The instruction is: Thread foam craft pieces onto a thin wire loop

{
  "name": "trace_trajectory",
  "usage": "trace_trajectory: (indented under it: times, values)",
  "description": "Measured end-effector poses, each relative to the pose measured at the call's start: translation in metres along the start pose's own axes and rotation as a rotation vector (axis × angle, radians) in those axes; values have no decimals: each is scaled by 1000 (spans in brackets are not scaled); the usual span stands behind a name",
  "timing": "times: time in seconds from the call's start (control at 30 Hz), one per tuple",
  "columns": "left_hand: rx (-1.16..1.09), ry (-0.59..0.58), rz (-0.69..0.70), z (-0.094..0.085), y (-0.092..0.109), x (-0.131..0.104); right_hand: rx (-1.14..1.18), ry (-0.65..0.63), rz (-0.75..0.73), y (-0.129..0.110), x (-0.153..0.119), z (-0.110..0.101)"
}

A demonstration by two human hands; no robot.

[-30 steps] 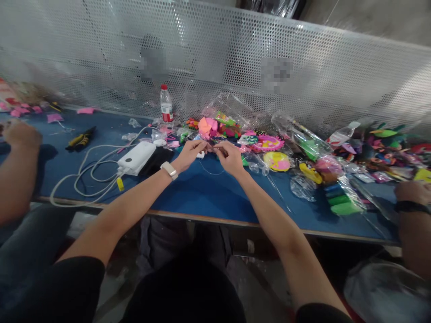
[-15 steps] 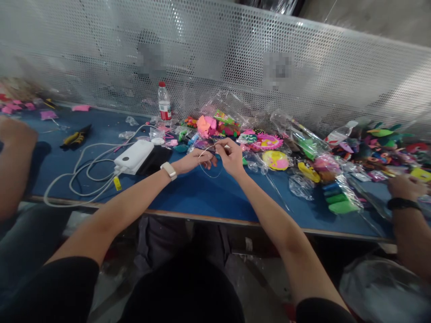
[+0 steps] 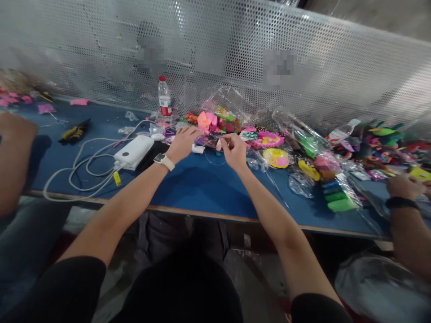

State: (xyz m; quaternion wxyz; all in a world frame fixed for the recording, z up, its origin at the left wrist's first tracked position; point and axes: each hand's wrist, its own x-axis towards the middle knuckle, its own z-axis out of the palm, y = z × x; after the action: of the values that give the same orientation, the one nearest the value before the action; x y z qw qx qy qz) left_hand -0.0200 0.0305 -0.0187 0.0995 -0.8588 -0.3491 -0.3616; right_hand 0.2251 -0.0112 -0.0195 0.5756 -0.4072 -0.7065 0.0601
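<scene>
My right hand [image 3: 234, 151] is closed in a pinch on a thin, pale wire or string [image 3: 211, 161], which curves down to the left in a loose loop. My left hand [image 3: 182, 142] reaches over the near edge of the heap of small items, palm down, fingers stretched out and nothing visible in them. Under and beside its fingers lie a small white piece [image 3: 198, 148] and bits of clear plastic. Pink and orange craft pieces [image 3: 206, 122] lie just beyond both hands.
A white power bank [image 3: 134, 152] with looped cables lies at left, near black-and-yellow pliers [image 3: 76, 131]. A bottle [image 3: 164, 96] stands by the perforated metal screen [image 3: 215, 54]. Clay packs [image 3: 340, 197] lie at right. Other people's arms [image 3: 15, 161] reach in at both sides.
My left hand has let go of the wire loop and moved left and away from me, over the heap. My right hand stays nearly in place, still pinching the wire.
</scene>
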Motion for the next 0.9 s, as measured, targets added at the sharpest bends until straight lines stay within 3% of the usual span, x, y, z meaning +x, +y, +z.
trace_trajectory:
  times: [0.1, 0.17, 0.33, 0.47, 0.63, 0.77, 0.9]
  values:
    - [-45, 188, -48, -4, 8, 2, -118, 19, -90, -1, 0, -3]
    - [-96, 232, -10, -3, 21, 3, -156, -12, -144, -3, -1, -2]
    - [-163, 185, 96, 6, 45, 4, -147, -99, -225, -10, -6, 1]
    - [-271, 200, 7, 7, 47, 3, -117, -119, -200, -13, -8, 1]
    - [-481, 136, -143, 0, 49, 3, -85, -141, -179, -9, -6, 1]
    - [-596, 106, -179, 2, 48, 4, -81, -146, -181, -8, -6, 0]
    - [-852, 30, -211, 6, 44, 5, -91, -148, -189, -8, -6, -1]
